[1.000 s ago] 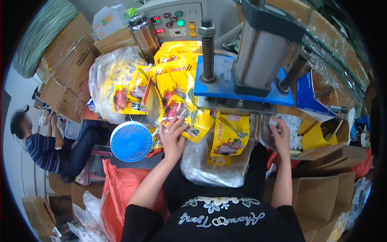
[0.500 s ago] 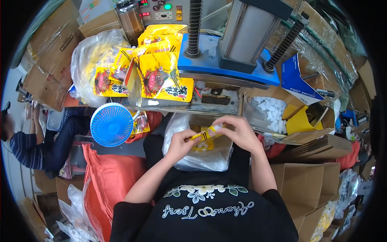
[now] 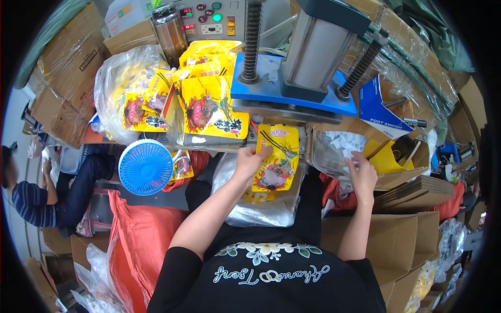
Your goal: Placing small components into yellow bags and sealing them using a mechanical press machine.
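My left hand (image 3: 249, 160) grips the left edge of a yellow printed pouch (image 3: 276, 158) and holds it upright under the blue plate of the press machine (image 3: 292, 86). My right hand (image 3: 360, 175) reaches into a clear plastic bag of small white pieces (image 3: 339, 146), fingers bent among them; whether it holds one I cannot tell. A stack of the same yellow pouches (image 3: 211, 107) lies left of the press. A clear bag (image 3: 261, 206) rests on my lap below the pouch.
A blue round fan (image 3: 145, 167) stands at the left. A large clear bag of pouches (image 3: 128, 91) sits behind it. Cardboard boxes (image 3: 412, 240) crowd the right; a red sack (image 3: 138, 235) lies lower left. Another person (image 3: 36, 201) sits at far left. A control panel (image 3: 209, 18) is at the top.
Half a second ago both hands held a pouch over my lap. Now the left hand has lifted it up to the press and the right hand has moved right into the bag of white pieces.
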### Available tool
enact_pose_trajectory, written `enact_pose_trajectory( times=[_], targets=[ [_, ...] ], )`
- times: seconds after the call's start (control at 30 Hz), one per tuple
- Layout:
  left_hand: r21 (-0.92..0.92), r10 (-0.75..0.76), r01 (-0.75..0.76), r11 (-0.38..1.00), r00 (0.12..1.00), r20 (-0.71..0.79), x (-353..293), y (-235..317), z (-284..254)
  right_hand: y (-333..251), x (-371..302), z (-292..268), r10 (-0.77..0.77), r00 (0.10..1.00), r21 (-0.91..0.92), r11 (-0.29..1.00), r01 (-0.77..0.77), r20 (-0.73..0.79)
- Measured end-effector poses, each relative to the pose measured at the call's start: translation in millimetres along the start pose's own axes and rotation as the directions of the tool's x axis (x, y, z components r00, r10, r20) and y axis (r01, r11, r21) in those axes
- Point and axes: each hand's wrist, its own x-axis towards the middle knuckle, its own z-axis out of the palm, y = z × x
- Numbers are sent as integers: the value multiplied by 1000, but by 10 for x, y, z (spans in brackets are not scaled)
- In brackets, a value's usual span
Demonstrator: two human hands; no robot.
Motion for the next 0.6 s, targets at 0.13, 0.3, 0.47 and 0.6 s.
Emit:
enact_pose_trajectory(
  times=[0.13, 0.3, 0.47, 0.6],
  targets=[
    [19, -10, 11, 1000, 999, -42, -26, 75, 0, 183, -38, 200, 63, 996, -208, 977, -50, 57],
    [907, 692, -336, 255, 718, 72, -41, 566, -333, 20, 58, 536, -199, 980, -44, 979, 200, 14],
    [935, 672, -301, -186, 656, 344, -233, 269, -977, -138, 120, 615, -148, 988, 270, 954, 133, 34],
    [929, 749, -361, -85, 591, 298, -320, 427, -1105, -4, 129, 499, 6, 987, 578, 810, -99, 161]
  ],
)
